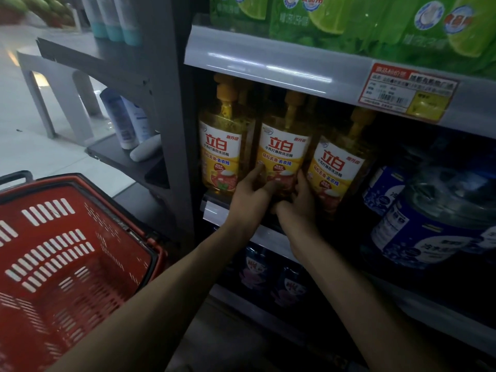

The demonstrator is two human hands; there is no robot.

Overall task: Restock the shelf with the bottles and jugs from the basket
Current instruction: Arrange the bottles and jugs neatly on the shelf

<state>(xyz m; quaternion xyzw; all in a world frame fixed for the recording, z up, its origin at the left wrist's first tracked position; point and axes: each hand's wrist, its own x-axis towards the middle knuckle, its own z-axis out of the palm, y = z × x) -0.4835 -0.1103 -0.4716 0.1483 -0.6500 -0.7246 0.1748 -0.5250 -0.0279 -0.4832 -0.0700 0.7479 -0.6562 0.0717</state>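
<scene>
The fingers [258, 171] of the left hand [251, 196] curl round the lower left side of the middle bottle [281, 150], with one lying across the front of its label. Those of the right hand [298, 208] wrap its lower right side, pushed into the narrow gap beside the right bottle [335, 167]. Both hands have firm hold of it, low on the body. That is likely because the bottle is full and heavy, and a low two-sided grip lets it be slid and squared up without tipping. It stands on the shelf [212, 210] at the front of the row, between the left bottle [220, 151] and the right one and close to each. Its long axis is upright, the yellow pump cap points up under the shelf above, and the label faces out toward the aisle, matching its neighbours. I judge this to be the last settling of the bottle into line. The red basket [67, 264] sits at the near left, well apart from the hands. Blue jugs [429, 224] stand further right on the same level, and green pouches [349, 22] fill the shelf above.
</scene>
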